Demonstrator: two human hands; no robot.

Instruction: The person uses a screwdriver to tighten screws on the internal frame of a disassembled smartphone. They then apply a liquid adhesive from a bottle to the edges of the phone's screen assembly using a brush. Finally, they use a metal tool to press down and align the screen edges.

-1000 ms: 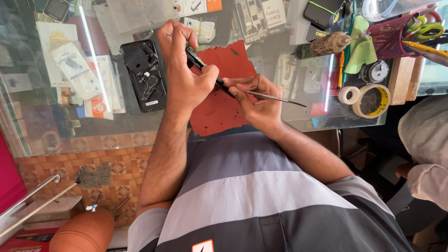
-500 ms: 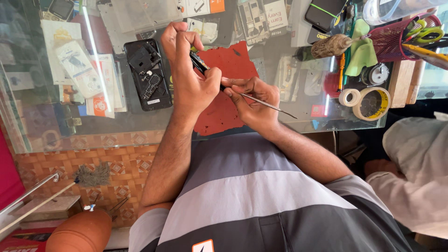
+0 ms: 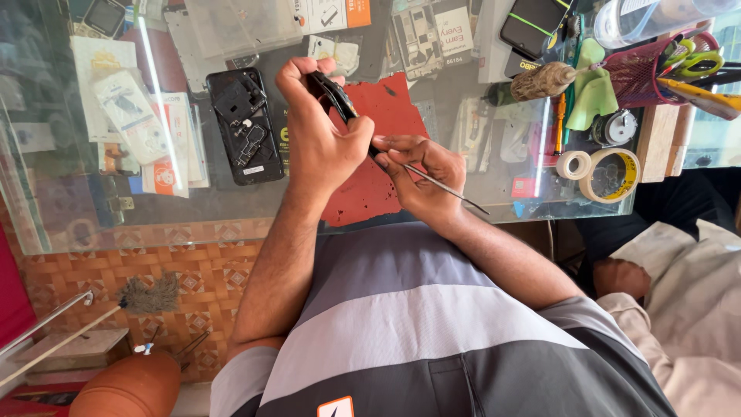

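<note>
My left hand [image 3: 320,139] is shut on a slim black phone [image 3: 333,93], holding it edge-up above a red mat [image 3: 390,116] on the glass counter [image 3: 193,220]. My right hand [image 3: 421,170] pinches a thin metal tool [image 3: 459,198] whose tip meets the phone's lower edge beside my left thumb. Both hands touch each other over the mat. Much of the phone is hidden by my left fingers.
An opened black phone body [image 3: 245,127] lies left of the mat. Two tape rolls [image 3: 610,174], a brush [image 3: 544,81], a red mesh basket [image 3: 641,73] with scissors and a wooden block crowd the right. Another person's hand [image 3: 621,278] and sleeve are at the lower right.
My hands have stayed together over the mat, the tool's angle shifting slightly. The other person at the right has come further into view.
</note>
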